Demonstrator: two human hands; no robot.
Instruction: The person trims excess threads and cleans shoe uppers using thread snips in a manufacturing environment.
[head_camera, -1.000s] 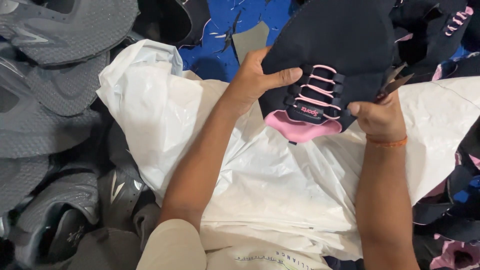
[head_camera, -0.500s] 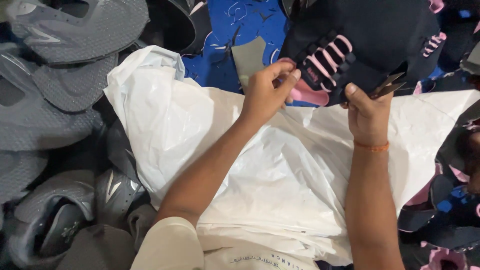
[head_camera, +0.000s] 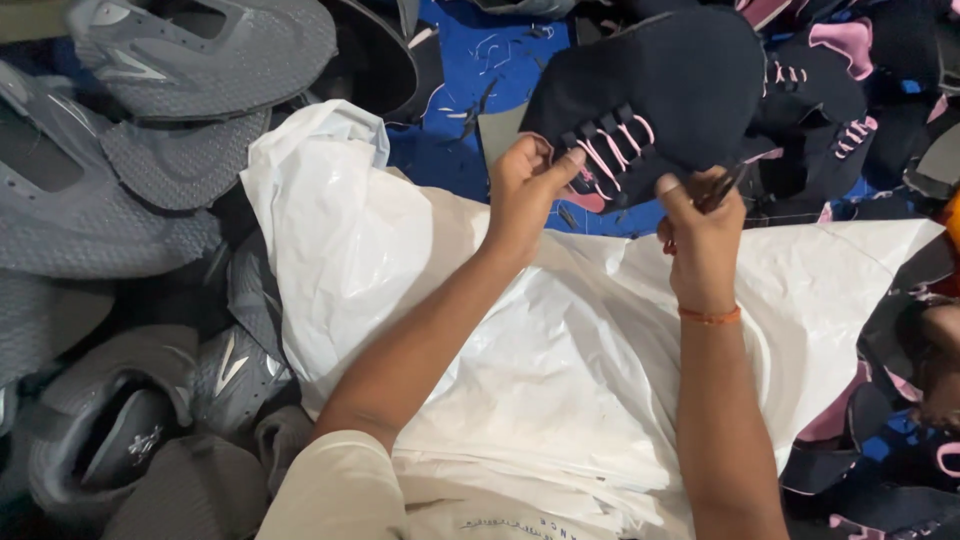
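Observation:
A dark navy shoe upper with pink laces and a pink lining is held up over the far side of a white woven plastic sack. My left hand grips its lower left edge beside the laces. My right hand pinches its lower right edge and also holds a small dark pair of snips, mostly hidden in the fingers. An orange thread band circles my right wrist.
Grey shoe uppers are heaped along the left side. More navy and pink uppers lie at the right and back right. A blue sheet with thread scraps lies beyond the sack.
Both hands have carried the navy upper away from me, toward the far edge of the sack, and tilted it so the laces face left.

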